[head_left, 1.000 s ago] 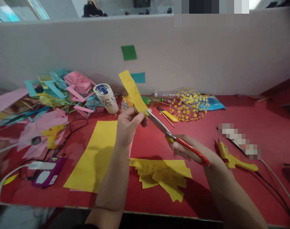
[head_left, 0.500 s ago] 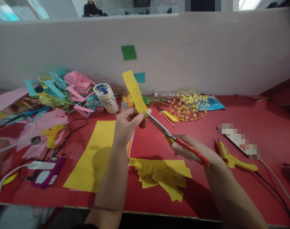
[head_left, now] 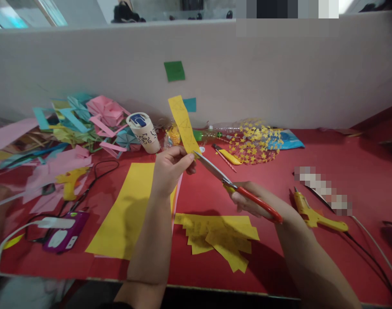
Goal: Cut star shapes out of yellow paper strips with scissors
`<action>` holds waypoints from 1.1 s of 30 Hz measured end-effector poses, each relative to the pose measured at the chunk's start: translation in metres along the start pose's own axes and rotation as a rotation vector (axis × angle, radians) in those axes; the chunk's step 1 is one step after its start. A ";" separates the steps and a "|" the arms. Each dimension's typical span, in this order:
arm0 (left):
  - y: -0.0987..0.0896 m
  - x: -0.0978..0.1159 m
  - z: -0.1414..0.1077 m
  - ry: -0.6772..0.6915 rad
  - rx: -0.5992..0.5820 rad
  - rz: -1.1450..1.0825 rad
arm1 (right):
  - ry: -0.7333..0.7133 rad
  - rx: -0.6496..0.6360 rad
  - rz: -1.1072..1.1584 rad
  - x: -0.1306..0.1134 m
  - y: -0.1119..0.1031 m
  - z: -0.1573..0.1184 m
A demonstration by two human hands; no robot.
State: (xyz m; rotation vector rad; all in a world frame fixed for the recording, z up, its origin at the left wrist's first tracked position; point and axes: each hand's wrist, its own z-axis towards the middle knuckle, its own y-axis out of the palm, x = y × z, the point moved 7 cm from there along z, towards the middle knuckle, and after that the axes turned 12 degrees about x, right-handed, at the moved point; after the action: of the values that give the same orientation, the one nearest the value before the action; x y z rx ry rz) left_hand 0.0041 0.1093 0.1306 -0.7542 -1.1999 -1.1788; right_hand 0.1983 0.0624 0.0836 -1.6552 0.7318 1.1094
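Between the thumb and fingers of my left hand [head_left: 174, 167], the lower end of a yellow paper strip [head_left: 183, 122] is pinched. The strip stands up from the hand and carries faint pencil-like outlines. My right hand [head_left: 252, 199] grips a pair of scissors [head_left: 221, 176] with red handles. Their blade tips meet the strip's lower end, right beside my left fingertips. Below the hands lies a fanned pile of yellow paper strips [head_left: 215, 234]. Large yellow paper sheets [head_left: 118, 219] lie on the table, partly behind my left forearm.
Folded coloured paper [head_left: 105, 111] and a paper cup [head_left: 144, 133] stand at the back left. Glue guns lie left [head_left: 70, 182] and right [head_left: 311, 214], with cords. A purple power block [head_left: 65, 231] is front left. Yellow stars [head_left: 255, 141] sit near the wall [head_left: 86, 68].
The yellow strip and my left hand have shifted very slightly, the strip's top moving a little to the right. The scissors and my right hand stay almost in place.
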 end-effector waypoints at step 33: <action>0.007 -0.001 -0.005 0.093 0.065 -0.111 | -0.086 -0.082 0.112 0.007 0.015 0.008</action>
State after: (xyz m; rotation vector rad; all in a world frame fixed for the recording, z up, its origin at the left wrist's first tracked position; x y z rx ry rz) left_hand 0.0122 0.1067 0.1293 -0.5835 -1.2090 -1.2462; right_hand 0.1856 0.0647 0.0707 -1.6406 0.7394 1.2968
